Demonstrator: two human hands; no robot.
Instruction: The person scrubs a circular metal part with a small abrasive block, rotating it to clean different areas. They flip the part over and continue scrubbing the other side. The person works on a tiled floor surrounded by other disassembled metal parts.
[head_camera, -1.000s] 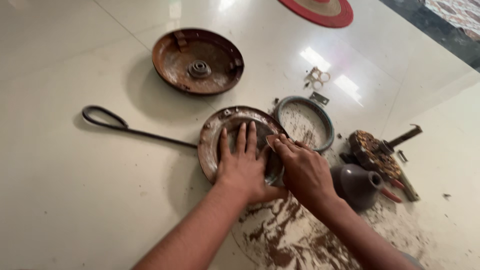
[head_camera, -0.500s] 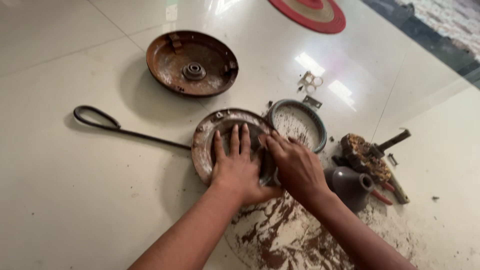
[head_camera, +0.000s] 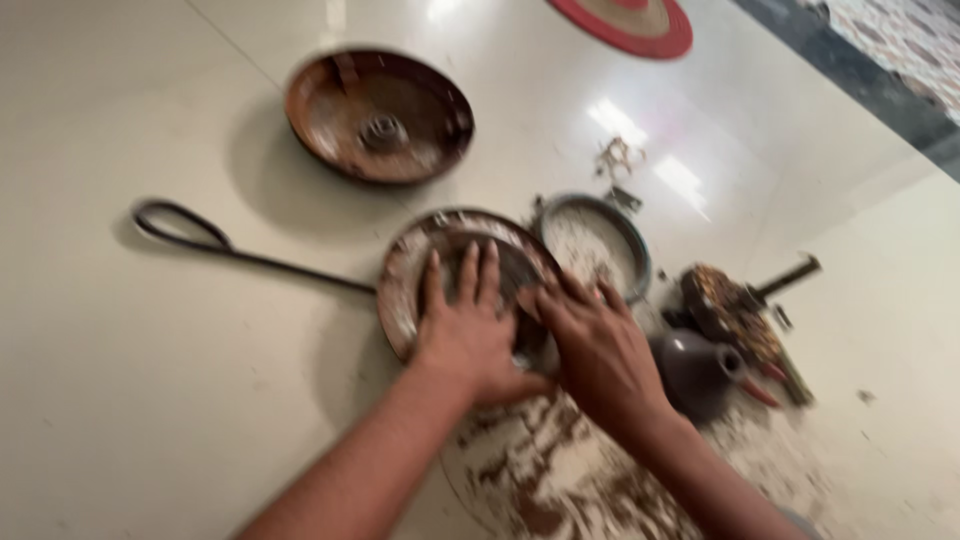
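While the head view is motion-blurred, the main layout reads fine. Your left hand (head_camera: 470, 335) lies flat, palm down, on the round dirty pan (head_camera: 455, 280), fingers spread and pointing away from you; it presses, it doesn't clasp. Your right hand (head_camera: 600, 350) sits just beside it on the pan's right edge, fingers loosely spread and angled up-left. Can't tell whether it pinches anything underneath; what shows looks like an unclenched hand resting on the rim.

Pan sits mid-frame on the pale glossy floor (head_camera: 150, 400). A long thin handle (head_camera: 250, 255) runs from its left side out to a loop end at far left, so the long axis lies roughly left-right, tilted slightly up toward the loop.

Around it:
- rusty round dish (head_camera: 380, 115) with a centre hub, well apart, above the pan
- grey ring-shaped rim (head_camera: 595, 245) just right of the pan, near your right fingertips
- dark grey rounded part (head_camera: 695, 370) next to your right wrist
- brown debris (head_camera: 560, 480) smeared on the floor under both forearms
- red-edged mat (head_camera: 630, 20) at the top edge
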